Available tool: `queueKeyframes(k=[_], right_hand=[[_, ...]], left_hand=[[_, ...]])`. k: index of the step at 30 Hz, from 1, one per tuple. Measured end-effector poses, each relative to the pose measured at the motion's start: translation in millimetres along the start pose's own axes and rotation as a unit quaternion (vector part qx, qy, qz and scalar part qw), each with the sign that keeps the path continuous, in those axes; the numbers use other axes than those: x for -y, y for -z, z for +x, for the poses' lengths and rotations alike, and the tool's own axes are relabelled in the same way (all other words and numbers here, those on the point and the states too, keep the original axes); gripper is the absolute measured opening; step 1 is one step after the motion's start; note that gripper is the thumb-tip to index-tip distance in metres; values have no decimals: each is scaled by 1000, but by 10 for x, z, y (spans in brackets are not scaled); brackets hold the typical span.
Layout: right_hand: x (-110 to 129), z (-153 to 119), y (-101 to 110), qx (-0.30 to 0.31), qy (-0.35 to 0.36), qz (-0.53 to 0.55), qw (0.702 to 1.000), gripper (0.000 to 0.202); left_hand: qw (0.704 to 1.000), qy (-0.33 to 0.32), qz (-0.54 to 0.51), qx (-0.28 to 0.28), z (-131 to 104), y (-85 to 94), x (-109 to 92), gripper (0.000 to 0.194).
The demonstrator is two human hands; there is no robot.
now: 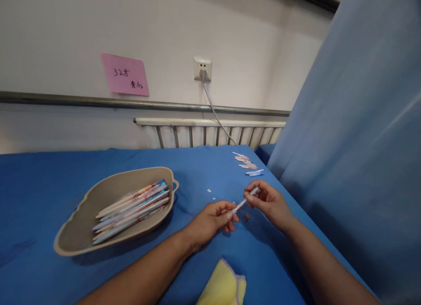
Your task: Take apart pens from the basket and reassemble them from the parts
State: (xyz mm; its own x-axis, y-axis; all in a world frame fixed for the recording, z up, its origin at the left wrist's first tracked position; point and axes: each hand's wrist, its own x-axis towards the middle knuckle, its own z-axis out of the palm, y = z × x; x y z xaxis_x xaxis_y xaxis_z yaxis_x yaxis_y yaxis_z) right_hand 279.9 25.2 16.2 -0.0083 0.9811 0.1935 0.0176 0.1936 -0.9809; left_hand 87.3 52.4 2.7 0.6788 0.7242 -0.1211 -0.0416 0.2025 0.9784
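A slim, pale pen is held at a slant between my two hands, above the blue sheet. My left hand pinches its lower end between thumb and fingers. At the upper end, my right hand closes thumb and fingertips around it. Just below the pen lies a small brownish piece, too blurred to name. Tiny white bits are scattered beyond my left hand. Past my right hand, several thin pen parts lie in a row, with a blue piece nearest.
On the left stands a beige basket with several pens in it. A folded yellow cloth lies at the front. White railing runs along the back wall; a blue curtain hangs on the right.
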Motion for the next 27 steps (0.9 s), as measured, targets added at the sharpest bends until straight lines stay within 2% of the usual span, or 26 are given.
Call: queueKeyframes(k=[4,8,11,17,22,25,27], right_hand=[[-75,18,-60,14,-41,54,998,31],[-177,17,-145,18,-88,77,993,35],[-194,17,-189,7,-93,75,993,33],[-139,10,-249,7,-89,44,995,33],[-160,6,-303,-8,-81,24,996,33],[-164,8,-300,-17,-76,35,996,33],[-149,10,-269,-17,-78,52,995,33]], left_hand=[[999,25,-40,7,-23,-27,-12,29],[997,30,-58,-34,-28,-55,23,27],[996,20,-57,-73,-23,-91,34,28],[993,-8,-54,-109,7,-131,67,30],[984,-58,-29,-165,20,-172,96,36],[986,-41,-33,-156,11,-167,53,41],[991,8,-66,-113,4,-137,13,42]])
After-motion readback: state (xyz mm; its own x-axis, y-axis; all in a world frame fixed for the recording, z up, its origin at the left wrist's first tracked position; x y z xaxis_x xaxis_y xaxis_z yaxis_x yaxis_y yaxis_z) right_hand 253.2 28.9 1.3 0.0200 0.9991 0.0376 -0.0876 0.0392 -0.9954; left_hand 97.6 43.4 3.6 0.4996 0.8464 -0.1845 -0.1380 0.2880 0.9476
